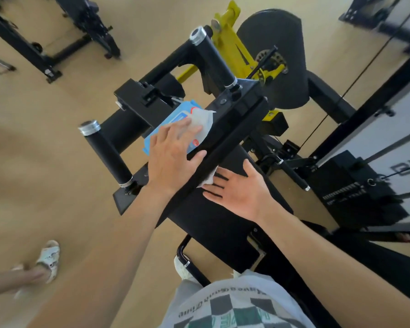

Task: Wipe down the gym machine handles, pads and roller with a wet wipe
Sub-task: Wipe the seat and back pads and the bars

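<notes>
Wiping seeming barely begun: right hand (239,192) pressing wet wipe (208,179) flat onto pad (213,221), fingers spread. Left hand (173,159) resting, fingers straight, on wipe pack (166,124) beyond pad. Handles (107,152), roller likely remaining.

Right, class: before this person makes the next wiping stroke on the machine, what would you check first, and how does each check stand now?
1. Wipe under the working hand: ok. A white wipe lies beneath the flat fingers of the right hand on the black pad.
2. Spare wipes in reach: ok. The left hand rests on the blue wipe pack, with a fresh sheet poking out.
3. Pack steady: cannot tell. What it sits on is hidden.
4. Handles free to reach: ok. The near handle and far handle are bare.
5. Wipe wet enough: cannot tell.
</notes>
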Demonstrator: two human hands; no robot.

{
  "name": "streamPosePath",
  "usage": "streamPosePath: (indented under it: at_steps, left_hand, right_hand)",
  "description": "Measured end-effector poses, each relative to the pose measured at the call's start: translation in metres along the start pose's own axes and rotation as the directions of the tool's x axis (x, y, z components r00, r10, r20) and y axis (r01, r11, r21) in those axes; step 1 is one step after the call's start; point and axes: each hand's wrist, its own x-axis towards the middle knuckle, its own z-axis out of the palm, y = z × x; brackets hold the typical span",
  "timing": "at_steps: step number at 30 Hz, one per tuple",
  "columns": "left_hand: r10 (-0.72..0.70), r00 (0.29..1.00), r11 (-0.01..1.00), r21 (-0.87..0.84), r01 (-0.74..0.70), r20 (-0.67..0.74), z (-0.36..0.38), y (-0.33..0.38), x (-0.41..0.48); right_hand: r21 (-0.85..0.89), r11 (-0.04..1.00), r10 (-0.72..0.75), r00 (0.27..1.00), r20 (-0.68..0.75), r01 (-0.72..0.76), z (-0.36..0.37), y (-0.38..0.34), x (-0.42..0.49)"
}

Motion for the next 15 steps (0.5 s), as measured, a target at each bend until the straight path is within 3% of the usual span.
streamPosePath:
  at_steps: [9, 15]
  left_hand:
    - [0.01, 0.998, 0.999, 0.037, -0.007, -0.068, 0.008, 0.001, -0.006]
    - [0.02, 0.997, 0.997, 0.083, -0.013, -0.075, 0.008, 0.002, -0.007]
  right_hand:
    - [0.145, 0.963, -0.206, 0.968, -0.145, 0.226, -0.012, -0.06, 0.009]
    - [0.067, 0.995, -0.066, 0.997, -0.029, 0.068, -0.008, -0.031, 0.025]
